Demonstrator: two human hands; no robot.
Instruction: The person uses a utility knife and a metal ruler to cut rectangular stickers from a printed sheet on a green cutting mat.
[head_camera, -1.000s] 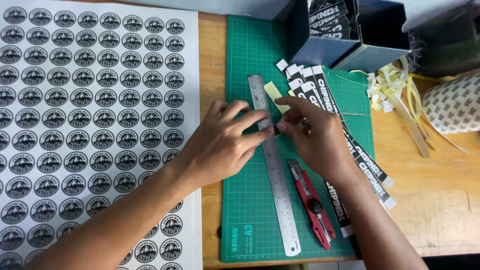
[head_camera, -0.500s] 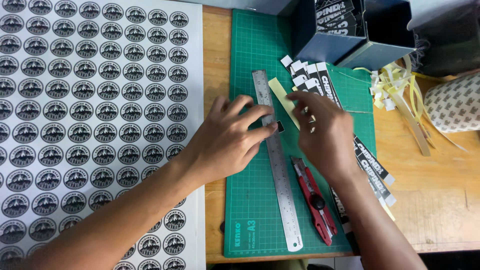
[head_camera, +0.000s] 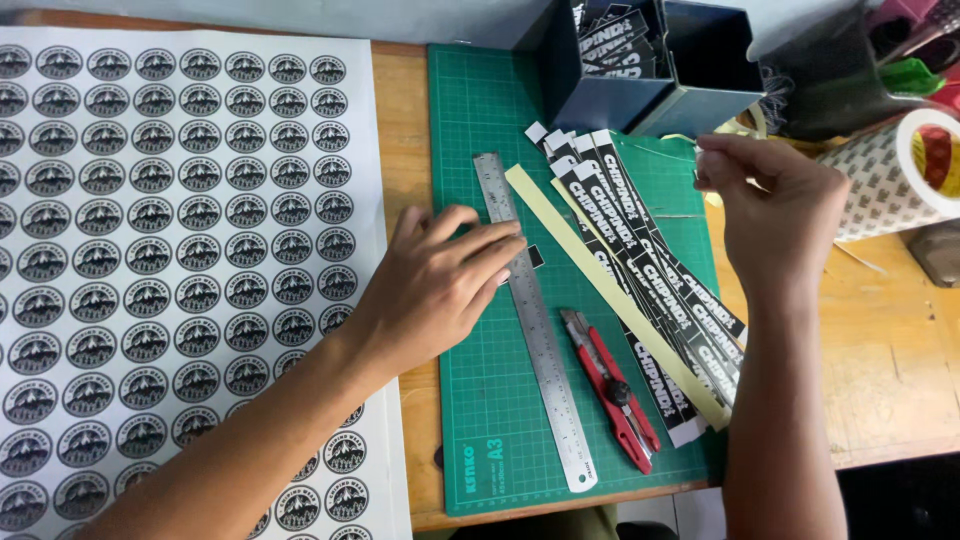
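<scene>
Steel ruler (head_camera: 535, 320) lay on the green mat (head_camera: 480, 120), its long axis running from the mat's far middle down toward the near edge, tilted slightly rightward as it came nearer. The left hand (head_camera: 440, 285) rested flat across its upper part, fingers (head_camera: 490, 245) spread and pressing on the metal. Just right of the ruler, a pale yellow strip (head_camera: 610, 290) lay nearly parallel, slanting from far left to near right, with a fan of black printed strips (head_camera: 650, 270) beside and partly under it. A red knife (head_camera: 610, 390) lay between ruler and strips near the mat's lower part, apart from both hands. The right hand (head_camera: 775, 205) was lifted over the mat's far right corner, fingertips pressed together in a pinch; what it pinched was too thin to tell, perhaps a thread of trimmed backing. The left hand was nearer to the ruler and strip. A sheet of round stickers (head_camera: 180, 250) covered the bench (head_camera: 900, 350) to the left.
</scene>
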